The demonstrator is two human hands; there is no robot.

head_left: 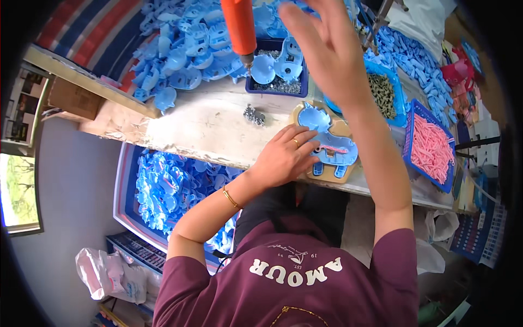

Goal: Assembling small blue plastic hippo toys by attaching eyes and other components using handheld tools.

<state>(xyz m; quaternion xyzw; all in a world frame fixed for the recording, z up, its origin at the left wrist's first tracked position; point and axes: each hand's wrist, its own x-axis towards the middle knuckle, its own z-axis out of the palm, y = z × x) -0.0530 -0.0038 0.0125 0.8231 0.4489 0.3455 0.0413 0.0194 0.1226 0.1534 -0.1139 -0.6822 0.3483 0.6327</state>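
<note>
A blue animal-shaped plastic shell half point(340, 146) lies in a brown fixture board point(342, 128) near the table's front edge. A thin pink strip point(333, 149) sits inside it. My left hand point(283, 155) rests at the shell's left side, its fingers stretched over the edge. My right hand point(335, 60) is raised above the table, fingers apart and a little blurred, with nothing seen in it. To its left hangs an orange electric screwdriver point(239, 27), tip down and untouched. A small heap of screws point(253, 115) lies on the tabletop, left of the fixture.
Behind the screw heap stands a dark blue tray point(278, 94) of screws with blue shells on top. Loose blue shells point(188, 54) are piled far left. A light blue basket point(400, 87) holds small grey-green parts; a purple basket point(407, 144) holds pink strips. Below is a tub point(124, 185) of blue pieces.
</note>
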